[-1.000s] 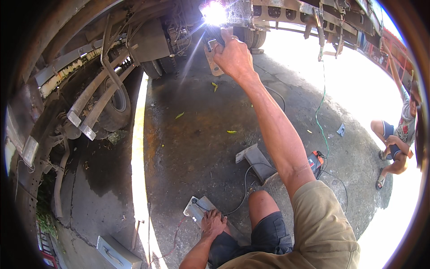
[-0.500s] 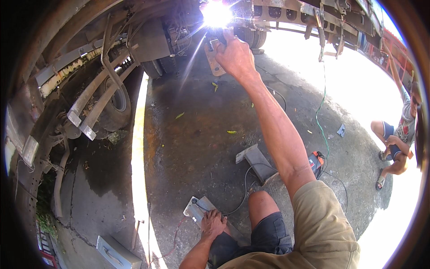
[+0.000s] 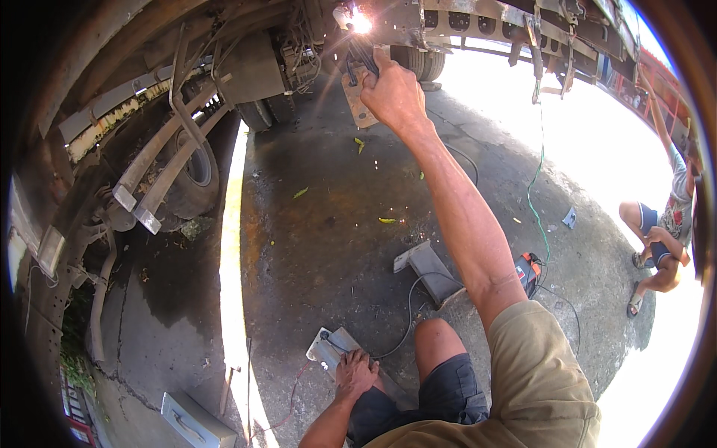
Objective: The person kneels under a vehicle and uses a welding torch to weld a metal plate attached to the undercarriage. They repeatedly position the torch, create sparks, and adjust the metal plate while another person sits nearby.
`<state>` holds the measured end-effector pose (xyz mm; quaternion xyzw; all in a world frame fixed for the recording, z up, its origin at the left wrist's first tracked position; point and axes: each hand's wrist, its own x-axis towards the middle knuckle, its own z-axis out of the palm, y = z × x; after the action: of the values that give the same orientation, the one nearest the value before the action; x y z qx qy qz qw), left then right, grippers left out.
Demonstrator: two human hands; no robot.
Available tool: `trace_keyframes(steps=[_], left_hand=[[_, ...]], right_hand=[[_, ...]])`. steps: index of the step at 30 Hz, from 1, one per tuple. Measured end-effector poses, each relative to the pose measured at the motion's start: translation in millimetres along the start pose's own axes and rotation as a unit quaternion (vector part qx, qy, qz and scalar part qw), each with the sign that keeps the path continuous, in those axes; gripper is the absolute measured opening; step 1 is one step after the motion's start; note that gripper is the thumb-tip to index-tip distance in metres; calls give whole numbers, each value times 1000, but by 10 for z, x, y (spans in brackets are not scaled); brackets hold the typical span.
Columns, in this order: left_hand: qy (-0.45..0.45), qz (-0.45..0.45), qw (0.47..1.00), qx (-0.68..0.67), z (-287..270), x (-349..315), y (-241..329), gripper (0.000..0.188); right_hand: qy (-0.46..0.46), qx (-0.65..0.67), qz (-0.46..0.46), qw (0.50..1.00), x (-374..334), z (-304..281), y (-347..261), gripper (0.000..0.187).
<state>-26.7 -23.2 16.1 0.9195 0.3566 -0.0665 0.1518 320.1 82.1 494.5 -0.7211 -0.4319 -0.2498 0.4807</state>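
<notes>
At upper centre, the right hand (image 3: 393, 93) clenches a welding electrode holder (image 3: 358, 56), its arc (image 3: 361, 24) sparking against the truck frame (image 3: 448, 19). Low centre, the left hand (image 3: 355, 373) presses flat on a metal plate (image 3: 328, 347). Sparks could burn bare skin.

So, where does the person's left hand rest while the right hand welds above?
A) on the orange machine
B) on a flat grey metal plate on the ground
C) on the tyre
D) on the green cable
B: the left hand lies on the flat grey metal plate on the ground beside the knee, while the right hand grips the welding holder at the spark.
</notes>
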Motion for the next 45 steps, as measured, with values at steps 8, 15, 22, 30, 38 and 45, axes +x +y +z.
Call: trace_keyframes(steps=[8,15,22,30,38,45], left_hand=[[6,5,1000,-3,-7,-10,1,57],[1,3,1000,2,2,9,1,58],[3,0,1000,3,-3,3,2,58],[1,2,1000,7,-1,7,0,58],[-4,0,1000,2,-13,9,10,58],[-4,-6,1000,-3,12,-1,-10,58]], right_hand=[[-14,4,14,1000,47,19,60,61],[6,-4,-8,1000,68,64,91,58],[-11,-7,1,1000,84,59,72,61],[10,-13,-12,1000,109,95,103,58],[37,-17,-30,999,133,133,132,51],[-13,-18,-14,1000,128,67,67,54]])
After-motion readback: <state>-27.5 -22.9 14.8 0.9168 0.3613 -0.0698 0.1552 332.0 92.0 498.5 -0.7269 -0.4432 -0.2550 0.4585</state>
